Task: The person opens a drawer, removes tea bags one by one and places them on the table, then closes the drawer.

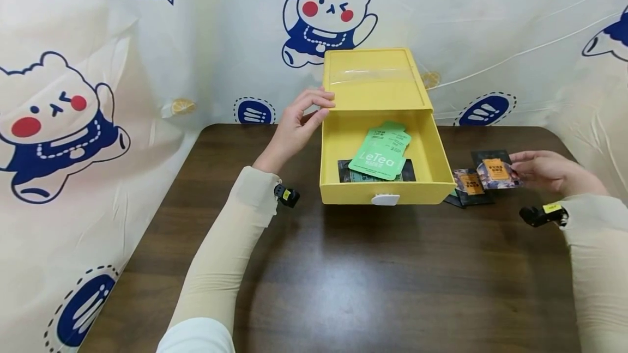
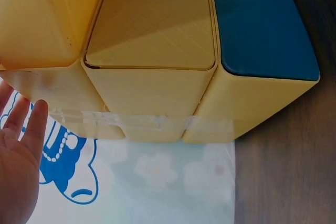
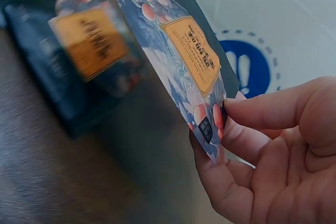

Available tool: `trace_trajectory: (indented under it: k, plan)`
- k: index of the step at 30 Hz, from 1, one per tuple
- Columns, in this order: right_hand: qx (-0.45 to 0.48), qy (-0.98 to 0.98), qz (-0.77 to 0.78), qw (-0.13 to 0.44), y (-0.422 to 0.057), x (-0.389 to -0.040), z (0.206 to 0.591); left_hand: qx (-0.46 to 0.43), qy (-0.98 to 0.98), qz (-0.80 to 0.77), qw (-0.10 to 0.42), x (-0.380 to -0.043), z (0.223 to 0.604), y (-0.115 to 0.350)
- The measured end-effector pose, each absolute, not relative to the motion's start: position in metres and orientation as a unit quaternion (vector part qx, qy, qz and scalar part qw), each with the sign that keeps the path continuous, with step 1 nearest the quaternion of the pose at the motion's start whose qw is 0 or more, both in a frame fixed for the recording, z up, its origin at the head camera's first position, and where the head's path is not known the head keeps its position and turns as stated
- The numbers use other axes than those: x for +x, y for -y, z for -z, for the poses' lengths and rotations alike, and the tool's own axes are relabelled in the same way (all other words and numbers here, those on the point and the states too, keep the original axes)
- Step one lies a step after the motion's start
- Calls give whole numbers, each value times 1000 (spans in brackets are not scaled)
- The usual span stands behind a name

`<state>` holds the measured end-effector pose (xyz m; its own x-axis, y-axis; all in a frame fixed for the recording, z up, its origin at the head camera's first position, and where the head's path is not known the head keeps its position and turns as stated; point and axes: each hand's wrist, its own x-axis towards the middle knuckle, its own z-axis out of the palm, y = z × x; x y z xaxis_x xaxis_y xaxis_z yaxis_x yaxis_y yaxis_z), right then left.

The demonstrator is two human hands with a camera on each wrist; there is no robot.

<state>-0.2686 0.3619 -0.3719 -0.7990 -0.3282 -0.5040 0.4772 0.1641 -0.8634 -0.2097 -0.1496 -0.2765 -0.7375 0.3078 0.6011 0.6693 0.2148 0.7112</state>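
Observation:
A yellow drawer box (image 1: 378, 83) stands on the table with its drawer (image 1: 387, 195) pulled out. My left hand (image 1: 301, 119) touches the box's upper left edge with its fingers extended; the left wrist view shows this hand (image 2: 21, 156) beside the box's side. Several green "LeTea" packets (image 1: 380, 151) lie in the drawer on a dark packet (image 1: 345, 170). Right of the drawer, my right hand (image 1: 549, 170) pinches a dark flowered sachet (image 1: 495, 170) with an orange label between thumb and fingers. Below it, a similar sachet (image 1: 471, 185) lies on a small pile.
In the left wrist view the box (image 2: 152, 93) shows several joined sections bound by clear tape (image 2: 142, 121), one with a blue panel (image 2: 268, 30). A white cartoon-print cloth (image 1: 235, 31) hangs behind the brown table (image 1: 417, 277).

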Motion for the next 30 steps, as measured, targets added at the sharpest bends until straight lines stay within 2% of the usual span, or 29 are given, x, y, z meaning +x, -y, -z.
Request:
trace_trajectory:
  k: [5,13,20,25,30]
  plan:
    - [76,-706,618,338,-359,-267,387,-319,761,539,166,-210,277,150]
    - [55,-780,522,340,-359,-268,390,-318,760,542,166,-210,277,150]
    - [-3,-852,433,295,-357,-266,373,-323,758,542,166,-210,276,149]
    - [-20,-858,446,256,-339,-264,341,-322,758,543,166,-209,276,149]
    - [-92,-899,379,199,-307,-264,305,-316,759,545,164,-209,276,149]
